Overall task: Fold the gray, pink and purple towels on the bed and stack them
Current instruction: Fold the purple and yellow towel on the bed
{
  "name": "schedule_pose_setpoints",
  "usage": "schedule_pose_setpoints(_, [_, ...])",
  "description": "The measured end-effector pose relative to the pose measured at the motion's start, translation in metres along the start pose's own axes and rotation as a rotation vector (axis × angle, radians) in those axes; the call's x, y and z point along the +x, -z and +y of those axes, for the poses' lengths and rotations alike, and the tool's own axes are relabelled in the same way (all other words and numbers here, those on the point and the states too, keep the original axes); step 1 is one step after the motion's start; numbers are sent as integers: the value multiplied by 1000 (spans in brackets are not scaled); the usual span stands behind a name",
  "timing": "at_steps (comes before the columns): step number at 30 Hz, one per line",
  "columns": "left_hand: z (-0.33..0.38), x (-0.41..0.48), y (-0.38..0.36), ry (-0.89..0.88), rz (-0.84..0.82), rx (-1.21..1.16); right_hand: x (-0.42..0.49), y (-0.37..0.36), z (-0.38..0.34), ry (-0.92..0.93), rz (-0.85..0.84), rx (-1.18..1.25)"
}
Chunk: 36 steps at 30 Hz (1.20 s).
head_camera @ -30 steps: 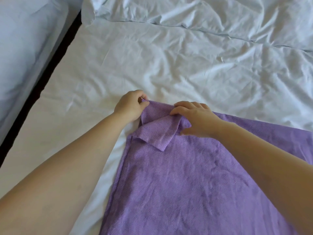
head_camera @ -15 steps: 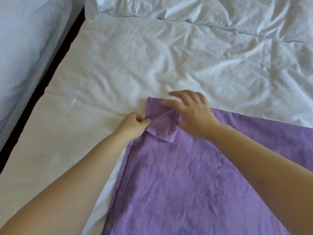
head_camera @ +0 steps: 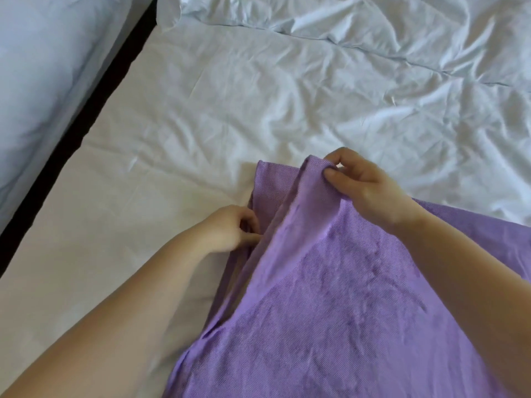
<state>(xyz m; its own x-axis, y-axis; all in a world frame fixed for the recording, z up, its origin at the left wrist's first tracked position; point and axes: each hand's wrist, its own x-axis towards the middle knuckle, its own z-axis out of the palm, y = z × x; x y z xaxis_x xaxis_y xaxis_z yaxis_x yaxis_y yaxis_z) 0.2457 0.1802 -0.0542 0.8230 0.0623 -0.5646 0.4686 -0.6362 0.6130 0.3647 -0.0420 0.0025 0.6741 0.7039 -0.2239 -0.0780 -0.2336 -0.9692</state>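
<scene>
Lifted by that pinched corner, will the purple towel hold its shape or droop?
Probably droop: the purple towel sags in soft ridges below the corner the right hand pinches. Likely light, since a fingertip pinch raises that part. Its edge bunches at the left hand, so it may crumple when pushed.

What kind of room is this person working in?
Probably a bedroom: a wrinkled white bedsheet, a rumpled duvet beyond it, and what looks like a second bed across a dark gap. The left hand and right hand pinch a purple towel.
</scene>
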Motion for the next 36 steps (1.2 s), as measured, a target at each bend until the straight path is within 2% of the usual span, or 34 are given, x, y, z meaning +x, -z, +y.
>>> schedule_pose_setpoints(2, [-8, -4, -2, 39, 161, 78, 12, -4, -1, 30, 81, -197])
schedule_pose_setpoints(6, [-16, -8, -6, 64, 343, -81, 46, -26, 10, 55, 175, -464])
schedule_pose_setpoints(8, [-15, -7, -7, 152, 359, -431, 64, -38, 20, -5, 152, -519])
schedule_pose_setpoints(10, [-7, -5, -4, 233, 256, -828, 79, -47, 32, -73, 102, -597])
schedule_pose_setpoints(12, [-1, 5, 0, 230, 220, -916, 88, -52, 41, -79, 91, -707])
schedule_pose_setpoints(16, [17, 37, 10, 137, 352, -848, 75, -37, 52, 18, 194, -747])
schedule_pose_setpoints(18, [29, 52, 14, 84, 341, -817, 54, -14, 60, 38, 222, -778])
schedule_pose_setpoints(20, [36, 66, 16, 52, 335, -665, 26, 17, 71, 14, 216, -860])
schedule_pose_setpoints(22, [43, 74, 14, 45, 340, -499, -3, 52, 80, -56, 223, -976])
schedule_pose_setpoints(24, [50, 79, 13, 27, 313, -440, -30, 88, 87, -146, 243, -1066])
schedule_pose_setpoints(30, [58, 87, 33, -45, 193, -8, -105, 176, 99, -462, 146, -1227])
schedule_pose_setpoints(36, [61, 97, 45, -26, 207, 228, -155, 222, 96, -582, 189, -1401])
